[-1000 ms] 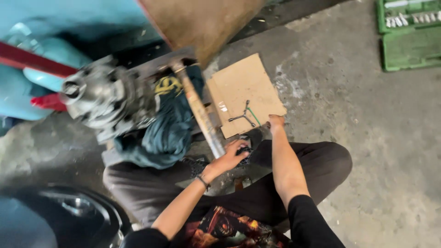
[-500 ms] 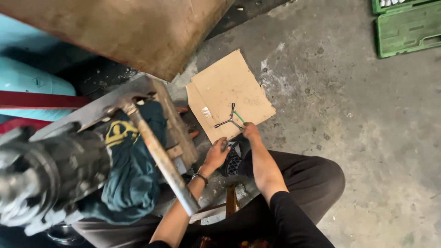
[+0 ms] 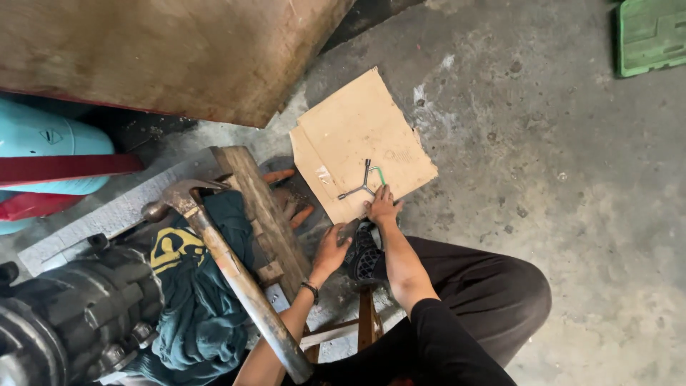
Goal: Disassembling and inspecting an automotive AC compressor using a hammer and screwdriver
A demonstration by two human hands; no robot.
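right hand (image 3: 383, 207): fingers spread, touching Y-shaped wrench (image 3: 363, 182) on cardboard sheet (image 3: 350, 136) | left hand (image 3: 331, 246): finger state unclear, beside shoe (image 3: 364, 254)

The floor (image 3: 572, 179) is grey, stained concrete and fills the right and centre of the frame. A torn sheet of brown cardboard (image 3: 350, 132) lies flat on it at upper centre. A three-armed metal wrench (image 3: 363, 184) rests on the lower part of the cardboard. A green tool case (image 3: 652, 34) lies on the floor at the upper right corner, partly cut by the frame edge. A worn wooden plank (image 3: 261, 211) lies at centre left, running diagonally toward the lower centre.
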